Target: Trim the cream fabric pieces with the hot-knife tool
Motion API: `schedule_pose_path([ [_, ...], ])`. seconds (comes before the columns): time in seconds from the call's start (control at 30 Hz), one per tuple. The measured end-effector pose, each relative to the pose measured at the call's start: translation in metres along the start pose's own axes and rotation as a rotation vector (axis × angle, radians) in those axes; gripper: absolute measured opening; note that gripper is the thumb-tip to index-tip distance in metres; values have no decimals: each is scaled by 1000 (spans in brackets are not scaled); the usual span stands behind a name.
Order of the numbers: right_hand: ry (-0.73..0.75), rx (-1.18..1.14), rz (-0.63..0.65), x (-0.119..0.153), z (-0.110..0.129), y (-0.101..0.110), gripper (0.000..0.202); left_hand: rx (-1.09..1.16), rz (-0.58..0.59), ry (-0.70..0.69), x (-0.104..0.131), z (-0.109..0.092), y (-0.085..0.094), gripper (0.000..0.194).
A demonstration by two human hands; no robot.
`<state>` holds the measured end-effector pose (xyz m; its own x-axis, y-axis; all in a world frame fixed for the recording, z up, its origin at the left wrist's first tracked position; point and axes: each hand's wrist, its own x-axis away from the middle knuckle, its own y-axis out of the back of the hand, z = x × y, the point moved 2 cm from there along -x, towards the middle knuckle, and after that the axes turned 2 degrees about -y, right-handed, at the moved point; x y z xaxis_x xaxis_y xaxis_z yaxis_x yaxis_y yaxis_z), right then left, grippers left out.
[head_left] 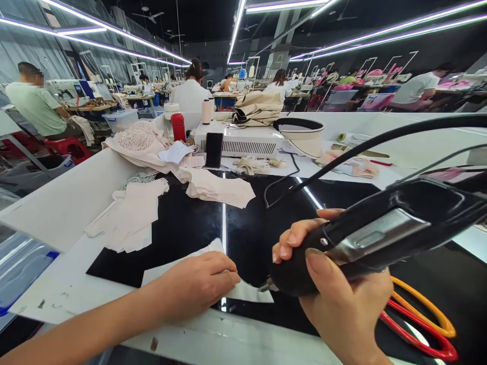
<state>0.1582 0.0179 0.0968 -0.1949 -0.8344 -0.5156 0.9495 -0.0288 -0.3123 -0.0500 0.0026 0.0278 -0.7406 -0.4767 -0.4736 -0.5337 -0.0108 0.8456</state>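
Observation:
My right hand (342,299) is wrapped around a black corded power tool (384,238) with a silver lever along its side. A small metal tip (269,285) sticks out of the tool's front and meets the right end of a white fabric piece (253,293). That fabric lies on the glossy black board (182,218). My left hand (207,278) rests on the same piece, fingers bent and closed together against it, left of the metal tip. Part of the cloth is hidden beneath this hand and forearm.
Scissors (422,332) with orange and red handles lie beside my right wrist. Stacked pale cut pieces (131,215) and further cloth pieces (220,187) lie farther back. Behind them stand a phone (213,149), a white vented box (243,142) and a red bottle (177,126). Several people sit beyond.

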Motion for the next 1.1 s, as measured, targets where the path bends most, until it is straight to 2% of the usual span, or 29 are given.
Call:
schedule_pose_path([
  [0.2, -4, 1, -13, 7, 0, 5, 42, 5, 24, 30, 2, -4, -8, 17],
  [0.5, -13, -26, -20, 9, 0, 4, 45, 47, 18, 31, 5, -7, -4, 18],
  [0.9, -25, -106, 7, 4, -13, -16, 48, 19, 33, 32, 8, -7, -7, 21],
  [1.1, -48, -66, 34, 5, -16, -17, 42, -3, 24, 46, 11, -7, -8, 22],
])
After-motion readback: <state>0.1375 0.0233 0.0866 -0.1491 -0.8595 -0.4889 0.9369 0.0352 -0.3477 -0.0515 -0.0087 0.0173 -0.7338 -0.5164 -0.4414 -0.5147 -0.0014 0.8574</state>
